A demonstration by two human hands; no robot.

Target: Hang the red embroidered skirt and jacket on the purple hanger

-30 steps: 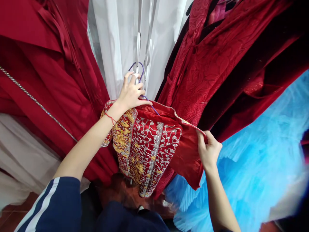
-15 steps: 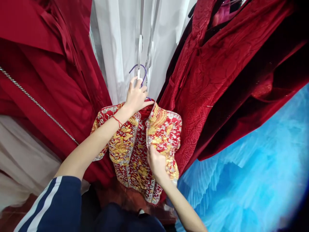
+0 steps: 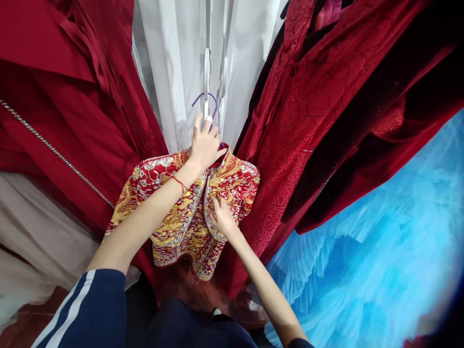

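Observation:
A red jacket (image 3: 168, 232) with dense gold and silver embroidery hangs in the middle of the head view. Its purple hanger (image 3: 215, 100) shows a curved hook beside the white metal hooks (image 3: 206, 72) above. My left hand (image 3: 205, 145) is closed round the hanger's neck just over the collar, which partly hides the grip. Lower down, my right hand (image 3: 223, 218) pinches the jacket's front edge, fingers on the embroidered trim. The two front edges lie close together near the collar and spread apart toward the hem.
Dark red garments (image 3: 90, 116) hang at left, with a silver chain trim (image 3: 54, 152) across them. A patterned red dress (image 3: 286, 130) and dark velvet hang at right. Blue ruffled fabric (image 3: 369, 251) fills the lower right; white cloth (image 3: 165, 63) hangs behind.
My right hand has moved up and left with the jacket's front edge, and the front opening has narrowed. The jacket has turned and its hem sits higher. My left hand stays at the hanger.

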